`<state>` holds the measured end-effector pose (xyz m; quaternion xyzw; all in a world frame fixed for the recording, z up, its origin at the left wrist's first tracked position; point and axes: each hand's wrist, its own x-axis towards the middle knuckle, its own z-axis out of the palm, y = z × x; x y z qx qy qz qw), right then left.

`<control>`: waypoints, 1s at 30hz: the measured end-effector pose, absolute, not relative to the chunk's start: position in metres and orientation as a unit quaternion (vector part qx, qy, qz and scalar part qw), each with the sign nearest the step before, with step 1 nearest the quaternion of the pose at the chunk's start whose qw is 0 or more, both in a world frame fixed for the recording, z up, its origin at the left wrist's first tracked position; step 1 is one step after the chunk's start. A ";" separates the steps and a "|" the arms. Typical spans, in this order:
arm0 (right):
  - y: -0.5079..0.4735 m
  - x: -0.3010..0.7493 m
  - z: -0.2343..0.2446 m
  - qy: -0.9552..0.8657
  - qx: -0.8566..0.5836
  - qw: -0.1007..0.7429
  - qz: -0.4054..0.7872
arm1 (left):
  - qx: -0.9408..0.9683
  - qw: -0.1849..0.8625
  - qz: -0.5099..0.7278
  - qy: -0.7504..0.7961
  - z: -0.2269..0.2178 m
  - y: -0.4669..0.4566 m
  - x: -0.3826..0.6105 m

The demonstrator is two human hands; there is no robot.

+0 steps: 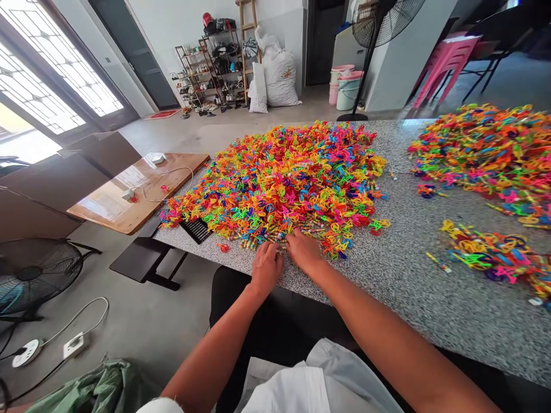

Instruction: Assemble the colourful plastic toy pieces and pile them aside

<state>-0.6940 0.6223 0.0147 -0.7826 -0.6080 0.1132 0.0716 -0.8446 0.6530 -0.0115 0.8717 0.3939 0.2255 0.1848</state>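
A big heap of small bright plastic pieces (284, 178) in many colours covers the speckled grey table (404, 281). My left hand (266, 267) and my right hand (303, 250) rest side by side at the heap's near edge, fingers curled down among the pieces. Whatever the fingertips pinch is too small to make out. A red piece (223, 248) lies loose just left of my left hand.
A second heap (486, 149) and a smaller cluster (495, 255) lie to the right. A wooden side table (138, 189) with a cable stands left. Floor fans (30, 275), a power strip (73, 345), sacks (279, 77) and shelves (210, 69) fill the room.
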 end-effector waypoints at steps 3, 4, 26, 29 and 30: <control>0.635 -0.692 0.017 -0.607 -0.781 0.059 0.131 | 0.870 0.169 0.191 0.423 -0.006 0.633 -0.837; 0.638 -0.691 0.018 -0.607 -0.780 0.060 0.139 | 0.870 0.175 0.172 0.426 -0.005 0.627 -0.833; 0.507 -0.643 -0.010 -0.194 -0.653 0.628 0.376 | 0.874 0.230 0.060 0.423 0.008 0.642 -0.764; 0.510 -0.648 -0.010 -0.188 -0.650 0.631 0.379 | 0.872 0.258 0.077 0.410 0.003 0.650 -0.766; 0.511 -0.649 -0.010 -0.187 -0.650 0.630 0.382 | 0.865 0.276 0.085 0.410 0.001 0.652 -0.767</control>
